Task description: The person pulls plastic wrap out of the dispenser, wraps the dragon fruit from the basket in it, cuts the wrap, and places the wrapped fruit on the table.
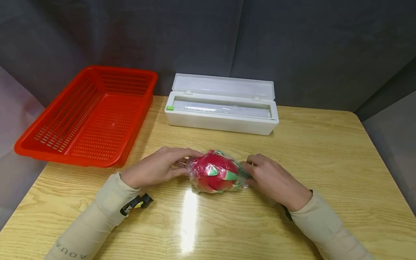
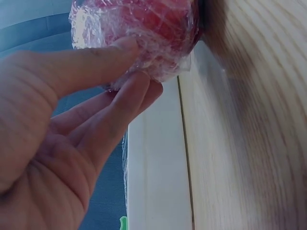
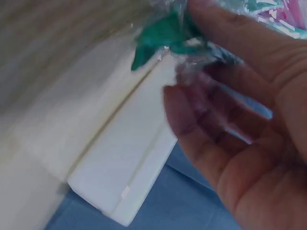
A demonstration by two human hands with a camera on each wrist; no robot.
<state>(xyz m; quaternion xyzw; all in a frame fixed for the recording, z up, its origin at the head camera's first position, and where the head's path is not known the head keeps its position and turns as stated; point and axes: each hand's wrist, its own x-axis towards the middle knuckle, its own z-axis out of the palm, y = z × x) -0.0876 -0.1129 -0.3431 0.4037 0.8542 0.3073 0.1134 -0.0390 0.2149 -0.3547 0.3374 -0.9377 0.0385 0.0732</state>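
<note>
A red dragon fruit with green-tipped scales, covered in clear plastic wrap, lies on the wooden table between both hands. My left hand is at its left end. In the left wrist view, thumb and fingertips pinch that end, where the plastic wrap is bunched. At the opposite end, my right hand pinches the wrap between thumb and index finger. Green scale tips show through the film beside those fingertips in the right wrist view, while the other fingers curl loosely below.
Behind the fruit stands a white cling film box, its lid raised and a film roll inside. A red plastic basket sits at the back left. Dark cloth hangs behind the table.
</note>
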